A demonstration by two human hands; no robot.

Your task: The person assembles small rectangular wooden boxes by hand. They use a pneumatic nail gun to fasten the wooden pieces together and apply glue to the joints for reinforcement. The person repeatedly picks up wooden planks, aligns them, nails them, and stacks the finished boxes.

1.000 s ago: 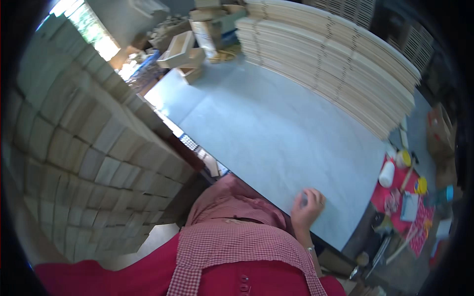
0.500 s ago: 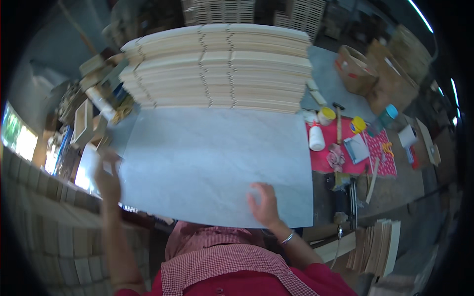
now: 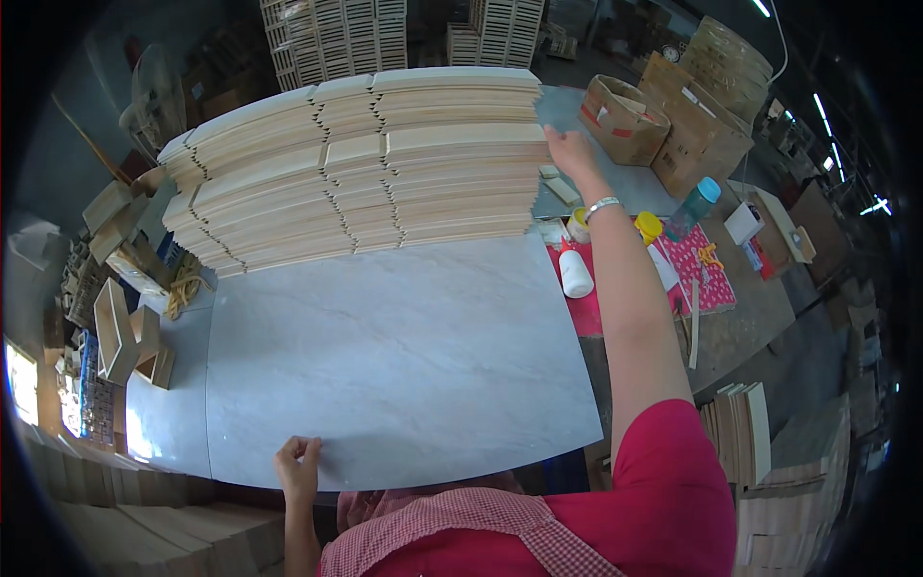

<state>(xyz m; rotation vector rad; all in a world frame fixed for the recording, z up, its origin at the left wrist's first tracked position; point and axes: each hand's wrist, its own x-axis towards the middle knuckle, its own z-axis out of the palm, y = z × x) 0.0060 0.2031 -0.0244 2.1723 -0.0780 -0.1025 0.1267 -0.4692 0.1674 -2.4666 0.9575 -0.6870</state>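
Observation:
Two tiers of pale wooden boards [image 3: 452, 183], with jagged notched seams, stand along the far side of a grey marble-patterned tabletop [image 3: 385, 356]. My right hand [image 3: 574, 156] is stretched out to the right end of the upper tier. Its fingers are at the board ends, partly bent and not wrapped round any board that I can see. My left hand [image 3: 298, 464] is at the near left edge of the tabletop, with thumb and fingers drawn together and nothing visible in them.
Right of the tabletop, a white bottle [image 3: 575, 274], yellow-lidded tub [image 3: 648, 227] and teal-capped bottle [image 3: 694, 209] stand around a pink cloth. Cardboard boxes [image 3: 625, 120] sit behind them. At left are small wooden boxes [image 3: 113, 332] and yellow rope [image 3: 183, 291].
My right hand has gone from above the near tabletop to the stack's right end. My left hand has come in from the left to the near edge, its fingers drawn together. The view has shifted.

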